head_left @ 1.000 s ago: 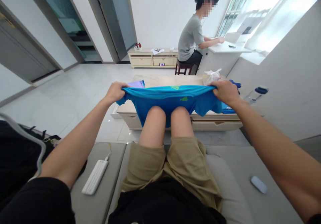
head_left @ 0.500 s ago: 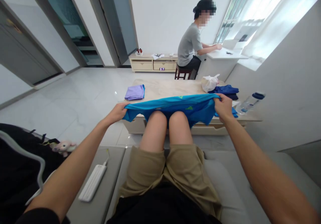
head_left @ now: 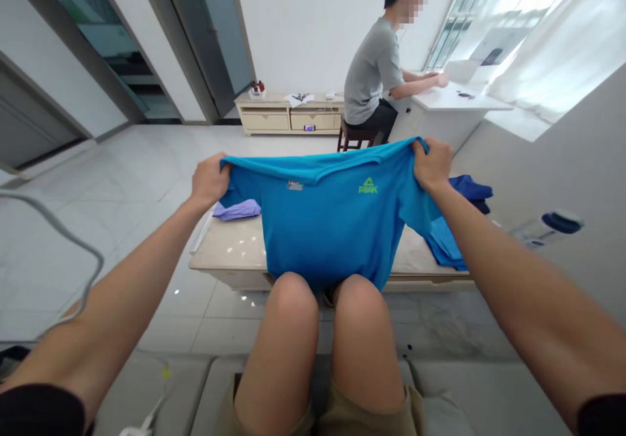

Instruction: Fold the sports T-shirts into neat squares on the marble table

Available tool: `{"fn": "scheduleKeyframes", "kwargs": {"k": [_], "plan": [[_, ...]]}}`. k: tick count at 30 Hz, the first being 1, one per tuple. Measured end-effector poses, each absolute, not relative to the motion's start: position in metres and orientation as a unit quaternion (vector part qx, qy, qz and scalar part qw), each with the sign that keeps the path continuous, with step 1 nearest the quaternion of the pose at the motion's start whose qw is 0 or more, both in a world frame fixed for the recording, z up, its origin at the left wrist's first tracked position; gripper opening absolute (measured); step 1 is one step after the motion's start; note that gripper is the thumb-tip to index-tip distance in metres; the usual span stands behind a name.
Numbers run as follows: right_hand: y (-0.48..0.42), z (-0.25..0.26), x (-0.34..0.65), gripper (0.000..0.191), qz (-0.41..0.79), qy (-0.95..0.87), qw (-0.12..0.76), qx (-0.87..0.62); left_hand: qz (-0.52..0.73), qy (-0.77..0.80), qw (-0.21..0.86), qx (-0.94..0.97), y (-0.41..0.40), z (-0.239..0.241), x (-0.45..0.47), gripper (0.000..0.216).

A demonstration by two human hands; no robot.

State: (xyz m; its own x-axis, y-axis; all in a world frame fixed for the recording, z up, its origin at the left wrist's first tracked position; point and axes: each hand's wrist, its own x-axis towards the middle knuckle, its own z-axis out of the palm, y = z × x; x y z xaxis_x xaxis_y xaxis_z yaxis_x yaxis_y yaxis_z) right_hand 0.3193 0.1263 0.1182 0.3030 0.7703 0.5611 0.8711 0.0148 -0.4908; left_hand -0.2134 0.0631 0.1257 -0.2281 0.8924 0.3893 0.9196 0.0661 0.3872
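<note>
A: How do the hands stand?

B: The left hand point(head_left: 211, 178) is closed in a pinch on one upper side of the shirt point(head_left: 327, 221), just past the left end of the bench point(head_left: 235, 247). The purple cloth point(head_left: 238, 210) lies near that end, partly behind the sleeve.

A: And the shirt?

B: Spread between the hands, in front of the bench's middle, its lower part reaching the knees point(head_left: 293, 299). I can't tell whether it touches the bench. The right hand point(head_left: 433, 162) is closed on the other sleeve side, a bit higher, with the blue stack point(head_left: 446, 244) below it at the bench's right end.

A: How would you do this well?

B: I'd raise the left hand so the top edge runs level, pinch matching spots on both sides, and pull only enough to smooth the cloth without stretching the neckline. Keeping the hem off the knees should help it hang straight.

A: What differs from half a second ago?

B: The shirt was low and bunched across the knees; now it's up and open, its logo point(head_left: 368, 186) readable. More of the purple cloth showed then.
</note>
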Motion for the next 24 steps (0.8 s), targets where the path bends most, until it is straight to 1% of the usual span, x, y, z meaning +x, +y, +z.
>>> {"fn": "scheduleKeyframes", "kwargs": {"k": [2, 4, 6, 8, 10, 12, 14, 17, 20, 24], "plan": [[0.166, 0.1, 0.298, 0.047, -0.068, -0.578, 0.354, -0.732, -0.227, -0.768, 0.026, -0.598, 0.107, 0.108, -0.192, 0.041], [0.168, 0.06, 0.267, 0.056, -0.076, -0.598, 0.307, -0.736, -0.198, -0.77, 0.041, -0.605, 0.12, 0.066, -0.16, 0.063], [0.137, 0.002, 0.233, 0.063, -0.073, -0.665, 0.249, -0.701, -0.178, -0.716, 0.022, -0.674, 0.104, 0.007, -0.124, 0.065], [0.089, -0.064, 0.205, 0.066, -0.045, -0.713, 0.192, -0.673, -0.14, -0.654, -0.022, -0.744, 0.072, -0.057, -0.092, 0.066], [0.046, -0.12, 0.189, 0.07, 0.01, -0.705, 0.14, -0.695, -0.102, -0.655, -0.064, -0.746, 0.04, -0.111, -0.07, 0.068], [0.02, -0.156, 0.186, 0.073, 0.042, -0.683, 0.115, -0.72, -0.093, -0.673, -0.067, -0.731, 0.02, -0.146, -0.061, 0.07], [0.014, -0.17, 0.191, 0.075, 0.047, -0.678, 0.105, -0.726, -0.097, -0.683, -0.05, -0.722, 0.016, -0.161, -0.06, 0.071], [0.032, -0.167, 0.2, 0.075, 0.048, -0.688, 0.096, -0.718, -0.088, -0.688, -0.042, -0.719, 0.032, -0.16, -0.063, 0.073], [0.067, -0.161, 0.201, 0.075, 0.058, -0.689, 0.101, -0.715, -0.078, -0.696, -0.049, -0.712, 0.066, -0.156, -0.066, 0.073], [0.128, -0.164, 0.198, 0.077, 0.046, -0.687, 0.11, -0.717, -0.094, -0.696, -0.055, -0.71, 0.131, -0.16, -0.067, 0.074]]}}
